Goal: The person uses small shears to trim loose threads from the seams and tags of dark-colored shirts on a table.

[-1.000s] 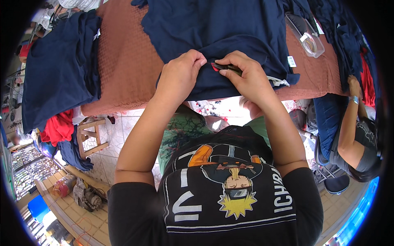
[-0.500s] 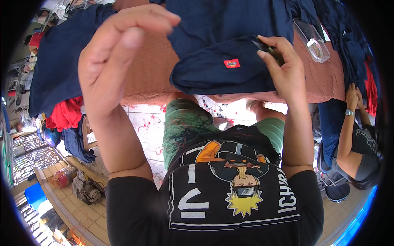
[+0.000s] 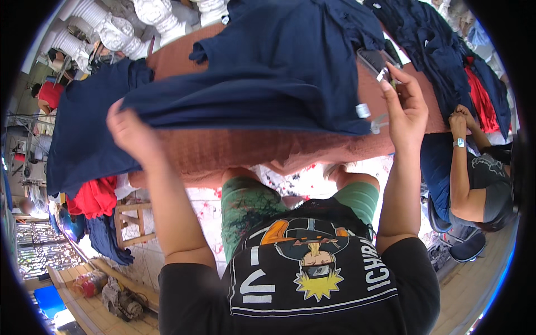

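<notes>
My left hand (image 3: 133, 133), a little blurred, is closed on the left end of a navy garment (image 3: 234, 103). The cloth stretches from it in long folds toward the right, along the near side of the table. A small white tag (image 3: 363, 110) shows at the garment's right end. Above and right of that tag, my right hand (image 3: 407, 109) is raised off the cloth. Between its thumb and fingers is a small pair of thread snips (image 3: 385, 75), mostly covered by the fingers.
A brown cloth covers the table (image 3: 184, 153). More navy garments (image 3: 92, 111) lie at its left, others (image 3: 413, 50) at the far right. Red cloth (image 3: 95, 198) hangs at the left. A person (image 3: 474, 173) sits at the right, both hands on navy cloth. White balusters (image 3: 117, 33) stand behind.
My left hand has come down from the air and taken hold of the navy cloth. The red label on the garment is out of sight. My right hand keeps the snips, now away from the cloth.
</notes>
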Motion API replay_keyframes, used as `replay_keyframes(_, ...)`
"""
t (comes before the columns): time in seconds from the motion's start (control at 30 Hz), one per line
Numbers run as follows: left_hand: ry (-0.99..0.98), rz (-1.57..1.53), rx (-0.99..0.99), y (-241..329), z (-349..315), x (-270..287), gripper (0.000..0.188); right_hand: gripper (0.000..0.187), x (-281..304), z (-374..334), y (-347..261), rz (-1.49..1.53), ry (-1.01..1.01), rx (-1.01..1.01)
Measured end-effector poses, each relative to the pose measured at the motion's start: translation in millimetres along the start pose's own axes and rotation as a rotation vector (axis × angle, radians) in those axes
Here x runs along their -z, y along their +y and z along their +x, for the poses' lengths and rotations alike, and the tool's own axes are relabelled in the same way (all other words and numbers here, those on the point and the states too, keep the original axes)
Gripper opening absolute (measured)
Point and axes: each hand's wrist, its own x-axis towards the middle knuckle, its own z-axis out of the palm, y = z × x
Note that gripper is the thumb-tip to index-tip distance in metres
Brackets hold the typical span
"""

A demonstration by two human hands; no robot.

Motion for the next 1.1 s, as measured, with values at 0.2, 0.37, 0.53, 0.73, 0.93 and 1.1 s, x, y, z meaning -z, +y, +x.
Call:
replay_keyframes(0.2, 0.454, -0.034, 0.207, -41, 77, 84, 0.042, 0.029, 11, 13, 17, 0.086, 0.045, -0.028)
replay_keyframes(0.37, -0.177, 0.255, 0.075, -33, -27, 6, 0.033, 0.023, -19, 26, 42, -0.123, -0.058, -0.010)
replay_keyframes(0.53, -0.829, 0.526, -0.103, -36, -110, -25, 0.061, 0.022, -78, 92, 62, -0.492, -0.261, 0.249)
replay_keyframes(0.73, -0.951, 0.742, -0.136, -34, -117, -27, 0.047, 0.030, -150, 177, 86, -0.681, -0.273, 0.266)
replay_keyframes(0.93, -0.378, 0.407, 0.000, -16, -29, -18, 0.021, 0.018, -146, 217, 69, -0.731, -0.149, 0.349)
replay_keyframes(1.1, -0.494, 0.345, -0.128, 34, 42, 72, 0.033, 0.018, -67, 134, -40, -0.506, -0.265, 0.364)
